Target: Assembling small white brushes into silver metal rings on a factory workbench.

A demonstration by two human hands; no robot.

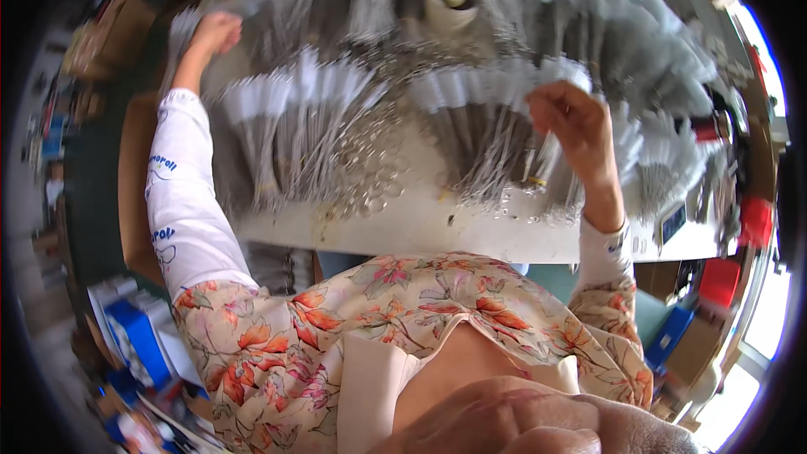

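Note:
My left hand [217,32] is closed, held over the far left edge of the table beside a bundle of thin grey strands [181,34]. What its fingers hold, if anything, does not show. My right hand [578,128] is bent at the wrist, fingers curled and pressed together, above the right-hand bundles. Anything in that pinch is too blurred to make out. Between the hands stand rows of thin-stemmed, white-headed pieces [290,101], resembling small brushes. Another row of these pieces [471,88] lies nearest my right hand. Loose metal rings [378,172] are scattered between the two rows.
More white-headed bundles [664,59] cover the far and right parts of the white table [420,227]. A white roll [450,4] stands at the back. A phone-like dark object [672,223] lies near the right edge. A cardboard box [139,185] stands left of the table.

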